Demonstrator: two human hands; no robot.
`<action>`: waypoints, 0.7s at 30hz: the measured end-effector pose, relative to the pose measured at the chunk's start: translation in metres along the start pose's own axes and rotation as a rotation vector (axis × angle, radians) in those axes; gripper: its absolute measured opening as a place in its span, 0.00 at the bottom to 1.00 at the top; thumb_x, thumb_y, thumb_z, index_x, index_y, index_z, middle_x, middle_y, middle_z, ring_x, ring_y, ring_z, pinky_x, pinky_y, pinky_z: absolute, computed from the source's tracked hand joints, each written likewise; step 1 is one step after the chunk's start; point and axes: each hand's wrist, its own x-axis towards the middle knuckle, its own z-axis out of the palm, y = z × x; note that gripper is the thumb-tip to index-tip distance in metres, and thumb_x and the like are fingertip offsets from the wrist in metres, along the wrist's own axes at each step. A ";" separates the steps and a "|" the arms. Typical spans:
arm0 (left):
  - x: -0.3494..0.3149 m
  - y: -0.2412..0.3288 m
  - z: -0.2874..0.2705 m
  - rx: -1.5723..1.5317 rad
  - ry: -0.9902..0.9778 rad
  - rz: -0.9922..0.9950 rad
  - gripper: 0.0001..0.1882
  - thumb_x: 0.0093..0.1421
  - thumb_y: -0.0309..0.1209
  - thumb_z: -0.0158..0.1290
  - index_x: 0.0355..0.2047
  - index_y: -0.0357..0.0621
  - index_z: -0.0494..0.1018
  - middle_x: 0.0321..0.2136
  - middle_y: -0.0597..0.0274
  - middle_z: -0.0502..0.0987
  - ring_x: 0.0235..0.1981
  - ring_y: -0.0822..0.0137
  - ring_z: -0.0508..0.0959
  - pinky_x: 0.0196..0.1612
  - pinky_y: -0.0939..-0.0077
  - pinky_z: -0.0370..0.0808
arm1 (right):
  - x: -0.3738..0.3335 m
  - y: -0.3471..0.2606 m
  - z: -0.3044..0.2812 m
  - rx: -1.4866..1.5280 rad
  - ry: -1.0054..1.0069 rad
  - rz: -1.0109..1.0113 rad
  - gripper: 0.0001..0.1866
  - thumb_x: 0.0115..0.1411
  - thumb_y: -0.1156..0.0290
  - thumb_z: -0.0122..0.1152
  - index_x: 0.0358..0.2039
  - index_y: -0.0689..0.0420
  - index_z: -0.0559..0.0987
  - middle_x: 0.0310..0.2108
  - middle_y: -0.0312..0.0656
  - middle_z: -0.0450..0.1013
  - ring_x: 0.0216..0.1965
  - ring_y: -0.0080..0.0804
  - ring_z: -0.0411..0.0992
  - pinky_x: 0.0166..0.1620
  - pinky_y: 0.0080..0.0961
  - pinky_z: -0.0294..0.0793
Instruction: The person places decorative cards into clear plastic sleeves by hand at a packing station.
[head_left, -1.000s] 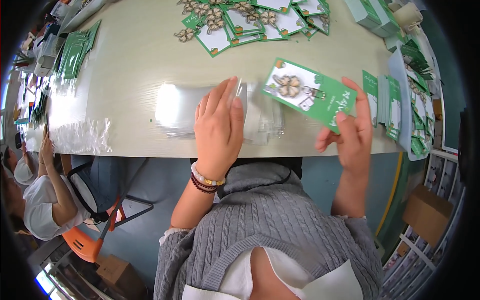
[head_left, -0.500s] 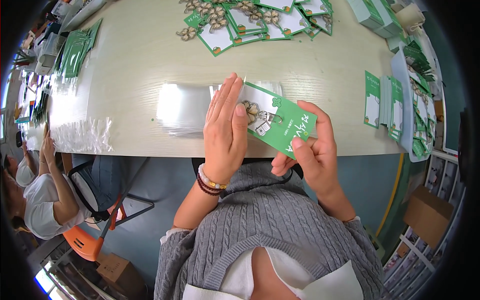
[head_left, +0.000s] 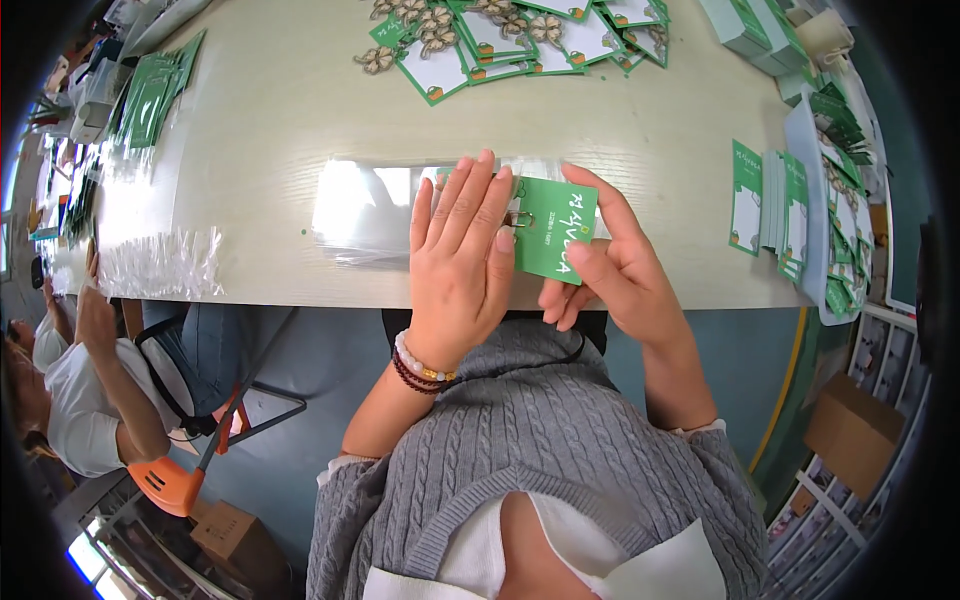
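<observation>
My right hand pinches the right end of a green and white backing card between thumb and fingers. A metal keyring clasp shows on the card, and the rest of what hangs there is under my left hand. Flat, with its fingers stretched out, my left hand lies over the card's left part and a stack of clear plastic bags. I cannot tell whether the card's covered end is inside a bag.
Cards with clover charms lie piled at the far side. On the right are loose cards and a filled plastic bin. Crumpled clear bags and bagged green cards lie left. A co-worker sits at far left.
The card has turned level and shifted left, so its clover charm and white part are now beneath my left hand. My right hand has moved a little left with it.
</observation>
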 end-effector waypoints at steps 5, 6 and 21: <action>0.000 0.004 -0.002 -0.057 0.013 -0.012 0.22 0.64 0.29 0.40 0.58 0.37 0.64 0.60 0.49 0.63 0.63 0.53 0.61 0.66 0.55 0.46 | 0.004 -0.002 -0.008 0.112 -0.074 0.010 0.29 0.69 0.66 0.43 0.67 0.55 0.48 0.27 0.47 0.74 0.23 0.29 0.75 0.27 0.21 0.77; 0.000 0.006 -0.002 -0.039 0.005 0.013 0.23 0.64 0.30 0.40 0.58 0.37 0.64 0.60 0.50 0.64 0.63 0.53 0.62 0.66 0.54 0.46 | 0.006 0.000 -0.008 0.101 -0.097 0.007 0.29 0.69 0.66 0.43 0.67 0.55 0.49 0.28 0.47 0.74 0.23 0.29 0.75 0.26 0.21 0.77; 0.011 0.040 0.007 0.029 -0.008 0.264 0.34 0.55 0.37 0.52 0.61 0.38 0.59 0.63 0.40 0.56 0.64 0.46 0.57 0.65 0.41 0.41 | 0.043 -0.020 -0.034 -0.328 0.023 -0.056 0.13 0.62 0.71 0.53 0.46 0.61 0.71 0.42 0.39 0.74 0.43 0.24 0.71 0.45 0.24 0.72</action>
